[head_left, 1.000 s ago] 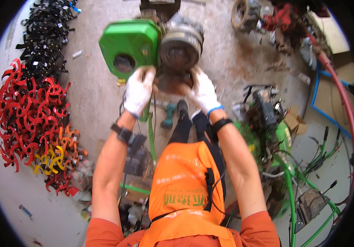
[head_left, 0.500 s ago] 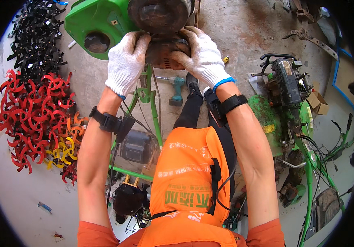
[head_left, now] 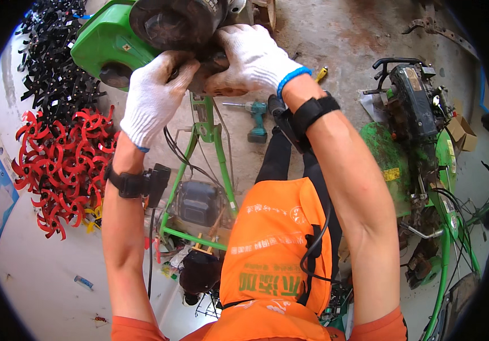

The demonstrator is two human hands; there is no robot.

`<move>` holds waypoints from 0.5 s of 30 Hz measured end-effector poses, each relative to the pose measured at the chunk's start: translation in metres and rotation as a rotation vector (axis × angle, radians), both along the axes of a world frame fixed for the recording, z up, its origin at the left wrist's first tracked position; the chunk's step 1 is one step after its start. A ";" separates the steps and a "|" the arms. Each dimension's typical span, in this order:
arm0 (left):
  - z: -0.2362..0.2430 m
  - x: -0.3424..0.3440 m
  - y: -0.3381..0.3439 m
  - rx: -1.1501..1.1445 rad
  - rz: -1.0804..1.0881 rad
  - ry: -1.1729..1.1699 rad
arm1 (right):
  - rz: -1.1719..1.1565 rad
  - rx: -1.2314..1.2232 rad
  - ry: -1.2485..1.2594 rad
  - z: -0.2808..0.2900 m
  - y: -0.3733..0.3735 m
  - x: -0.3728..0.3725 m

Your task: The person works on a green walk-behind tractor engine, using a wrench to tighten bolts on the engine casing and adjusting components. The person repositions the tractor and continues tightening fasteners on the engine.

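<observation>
An engine fills the top of the head view, with a green plastic tank (head_left: 105, 40) at its left and a dark, dirty round cover (head_left: 165, 20). Just below the cover, both gloved hands grip a dark, rusty metal part (head_left: 202, 79), largely hidden by them. My left hand (head_left: 156, 94) has thumb and fingers curled at the part's left side. My right hand (head_left: 250, 59) is closed round its right side, fingertips partly out of sight. A green tubular frame (head_left: 217, 150) with cables hangs beneath the engine.
Piles of red curved blades (head_left: 65, 165) and black blades (head_left: 45, 65) lie left. A teal drill (head_left: 257, 128) is on the floor (head_left: 312, 34) by my feet. A dirty green machine (head_left: 412, 113) with cables stands right, a cardboard box (head_left: 461, 133) beside it.
The engine and both hands sit higher and further left in the picture than a second ago. Both hands stay on the dark part, the left one tilted more to the right.
</observation>
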State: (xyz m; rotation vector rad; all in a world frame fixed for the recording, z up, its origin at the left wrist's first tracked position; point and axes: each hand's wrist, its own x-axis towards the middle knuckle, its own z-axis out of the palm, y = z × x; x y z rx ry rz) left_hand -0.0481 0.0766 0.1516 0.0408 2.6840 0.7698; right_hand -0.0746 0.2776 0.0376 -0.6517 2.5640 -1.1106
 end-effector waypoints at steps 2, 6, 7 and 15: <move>0.004 -0.006 -0.010 0.072 0.021 -0.080 | 0.108 0.037 -0.107 0.005 -0.001 -0.015; 0.005 -0.013 -0.027 0.097 -0.004 -0.172 | 0.201 0.068 -0.238 0.016 0.001 -0.027; 0.005 -0.013 -0.029 0.143 -0.050 -0.144 | 0.216 0.083 -0.277 0.018 0.001 -0.028; 0.001 -0.010 -0.006 -0.044 -0.019 0.032 | 0.176 0.105 -0.281 0.010 -0.002 -0.025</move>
